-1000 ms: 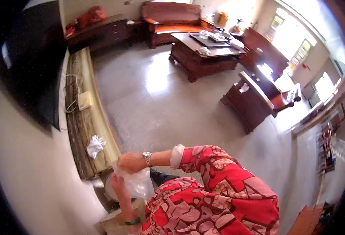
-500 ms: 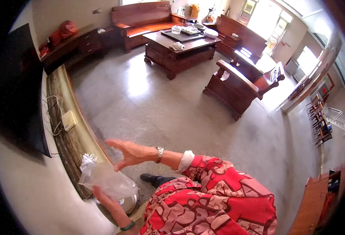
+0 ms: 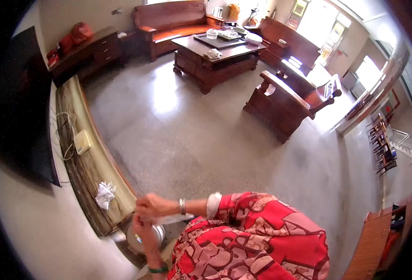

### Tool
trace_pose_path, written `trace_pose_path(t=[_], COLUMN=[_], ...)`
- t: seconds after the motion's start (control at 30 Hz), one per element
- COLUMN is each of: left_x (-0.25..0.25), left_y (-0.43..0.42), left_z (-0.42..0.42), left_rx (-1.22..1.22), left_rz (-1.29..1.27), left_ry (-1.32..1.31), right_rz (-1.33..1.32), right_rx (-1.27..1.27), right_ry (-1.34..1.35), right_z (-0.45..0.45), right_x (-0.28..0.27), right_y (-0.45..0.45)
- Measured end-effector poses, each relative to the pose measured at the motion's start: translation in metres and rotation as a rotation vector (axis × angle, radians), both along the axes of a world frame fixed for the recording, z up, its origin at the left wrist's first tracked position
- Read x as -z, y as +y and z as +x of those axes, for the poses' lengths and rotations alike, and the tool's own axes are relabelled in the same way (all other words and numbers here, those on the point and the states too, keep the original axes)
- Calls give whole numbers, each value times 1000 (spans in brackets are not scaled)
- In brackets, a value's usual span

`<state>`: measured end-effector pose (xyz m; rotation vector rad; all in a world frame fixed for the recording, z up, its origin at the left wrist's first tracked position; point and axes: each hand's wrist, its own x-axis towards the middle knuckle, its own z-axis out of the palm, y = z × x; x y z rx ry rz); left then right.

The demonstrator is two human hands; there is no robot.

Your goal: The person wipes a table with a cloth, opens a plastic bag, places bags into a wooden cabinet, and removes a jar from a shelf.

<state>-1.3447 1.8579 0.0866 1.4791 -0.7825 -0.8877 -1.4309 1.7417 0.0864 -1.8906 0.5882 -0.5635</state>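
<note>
A translucent plastic bag [image 3: 171,218] is pinched where the right hand [image 3: 152,205] and left hand [image 3: 145,229] meet — fingers blurred but curled closed on it, near a crumpled white wad [image 3: 105,195].

red-patterned shirt [image 3: 262,242], pale cuff [image 3: 213,206], silver wristband [image 3: 182,206], green bangle [image 3: 158,269]

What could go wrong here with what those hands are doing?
The thin, translucent plastic by the right hand could slip or tear; blur hides how firmly it's held. The left hand and its forearm overlap the round, silvery metal container in this view, so they might bump it. The crumpled white wad on the long, wood-grained ledge is nearby; a stray swing could perhaps brush it off.
</note>
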Motion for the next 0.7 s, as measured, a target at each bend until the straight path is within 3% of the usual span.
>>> trace_pose_path(t=[0.07,0.1,0.13,0.2,0.27,0.3,0.33,0.37,0.47,0.63,0.7], left_x=[14,38,40,35,30,26,16,7,10,-24,-36], left_y=[-6,-1,1,4,-1,-5,-13,-20,-22,0,18], left_z=[-7,-4,-6,0,17,23,24,26,44,69,70], left_rx=[16,-58,-131,-208,-412,-398,-431,-463,-456,-443,-364], left_rz=[14,12,16,26,-38,-100,-122,-145,-146,-320,-467], left_ry=[-159,50,258,170,358,324,335,344,353,332,321], right_rz=[106,477,480,94,-68,-140,-44,-15,-97,64,162], right_rx=[88,77,75,-84,-171,-199,-288,-274,-212,-11,-121], right_ry=[-81,-53,-47,-159,7,68,212,191,282,16,-190], right_z=[-10,-21,-26,-36,-46,-51,-50,-53,-49,-17,-16], right_x=[18,1,3,13,-3,-15,-13,-10,-37,-57,-90], right_y=[8,11,10,6,-2,-4,-10,-11,-24,-44,-42])
